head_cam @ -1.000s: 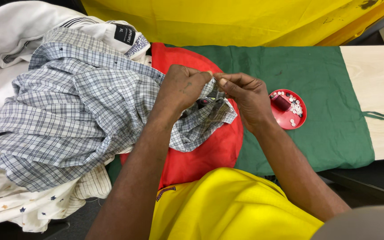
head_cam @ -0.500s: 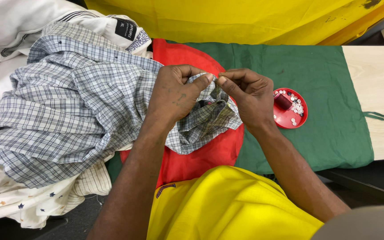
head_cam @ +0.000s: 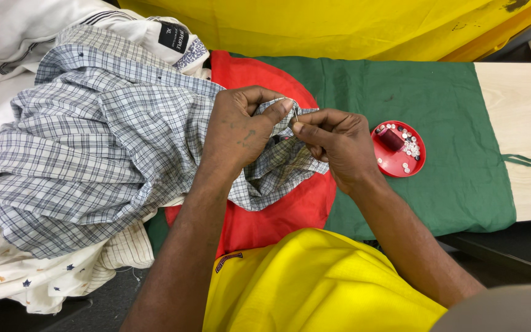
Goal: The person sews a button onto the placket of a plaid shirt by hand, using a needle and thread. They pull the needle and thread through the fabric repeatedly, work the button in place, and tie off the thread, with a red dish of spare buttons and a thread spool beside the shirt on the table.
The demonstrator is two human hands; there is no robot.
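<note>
A grey-and-white checked shirt point(head_cam: 99, 147) lies bunched across the left of the table. My left hand point(head_cam: 238, 132) pinches a fold of its fabric between thumb and fingers. My right hand point(head_cam: 336, 144) meets it from the right, its thumb and forefinger closed on a thin needle point(head_cam: 295, 112) at the fold. Both hands hover over a red circle point(head_cam: 278, 215) on a green cloth point(head_cam: 456, 184).
A small red dish point(head_cam: 394, 161) with a dark thread spool and several white buttons sits right of my right hand. White garments point(head_cam: 7, 74) and a star-print cloth point(head_cam: 26, 283) are piled at left. Yellow fabric point(head_cam: 339, 27) lies behind; bare wood tabletop point(head_cam: 527, 123) at right.
Both hands have shifted slightly and closed together on the shirt fold; the right hand's fingers now pinch at the fold's edge. The shirt has stayed bunched in place.
</note>
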